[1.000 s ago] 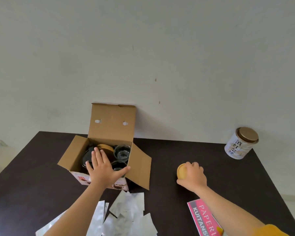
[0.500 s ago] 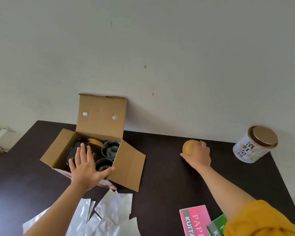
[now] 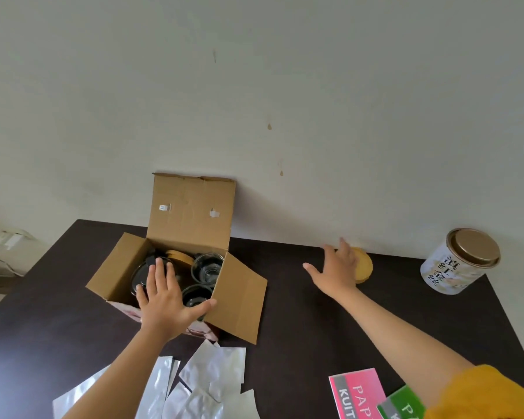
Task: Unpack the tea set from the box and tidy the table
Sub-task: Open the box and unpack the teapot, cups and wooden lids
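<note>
the dark table (image 3: 330, 322) carries an open cardboard box (image 3: 191, 213) at the back left, with glass cups (image 3: 208, 267) and a wooden lid (image 3: 180, 257) inside. the left hand (image 3: 164, 297) lies spread on the box's front edge. the right hand (image 3: 336, 267), fingers spread, holds nothing and is beside the round wooden coaster (image 3: 364, 266) by the wall. a tin (image 3: 460, 261) stands at the far right.

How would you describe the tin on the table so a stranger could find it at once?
Start at the dark table and look to its far right corner, near the wall. The tin there is white and round with a gold lid and black lettering, unlike the flat wooden disc nearby.
</note>
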Demonstrator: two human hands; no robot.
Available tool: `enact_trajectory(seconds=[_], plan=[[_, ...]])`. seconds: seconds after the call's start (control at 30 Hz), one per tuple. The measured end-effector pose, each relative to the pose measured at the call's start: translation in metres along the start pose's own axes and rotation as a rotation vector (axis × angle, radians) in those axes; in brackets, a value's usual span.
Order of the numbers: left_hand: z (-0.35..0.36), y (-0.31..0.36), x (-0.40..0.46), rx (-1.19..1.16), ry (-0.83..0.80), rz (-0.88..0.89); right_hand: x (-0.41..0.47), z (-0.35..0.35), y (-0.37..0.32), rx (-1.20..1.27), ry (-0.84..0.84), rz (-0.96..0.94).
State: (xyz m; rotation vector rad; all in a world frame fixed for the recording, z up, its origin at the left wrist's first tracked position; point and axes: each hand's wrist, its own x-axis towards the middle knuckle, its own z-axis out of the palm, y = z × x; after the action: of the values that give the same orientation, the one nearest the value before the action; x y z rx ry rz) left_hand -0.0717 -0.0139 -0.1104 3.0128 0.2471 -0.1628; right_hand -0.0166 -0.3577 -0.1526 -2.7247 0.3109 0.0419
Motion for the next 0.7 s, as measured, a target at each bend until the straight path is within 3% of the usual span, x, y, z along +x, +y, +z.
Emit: enact_trajectory(seconds=[0.1,0.23,0.33,0.5,0.7], plan=[[-0.004,0.003,-0.002,-0.002,-0.023,-0.001,-0.023,-0.008,-0.065,0.246,0.02,-0.225],[-0.01,0.004,-0.006,-0.018,-0.039,0.003,-0.052,-0.015,-0.154,0.434,-0.094,-0.404],[-0.01,0.003,-0.007,-0.05,-0.035,0.019,-0.059,-0.011,-0.202,0.225,-0.151,-0.465],[-0.008,-0.002,-0.005,-0.082,-0.028,0.042,-0.053,-0.001,-0.241,-0.238,-0.163,-0.417],[-0.006,-0.006,-0.004,-0.114,-0.022,0.067,-0.049,0.005,-0.256,-0.308,-0.144,-0.411]])
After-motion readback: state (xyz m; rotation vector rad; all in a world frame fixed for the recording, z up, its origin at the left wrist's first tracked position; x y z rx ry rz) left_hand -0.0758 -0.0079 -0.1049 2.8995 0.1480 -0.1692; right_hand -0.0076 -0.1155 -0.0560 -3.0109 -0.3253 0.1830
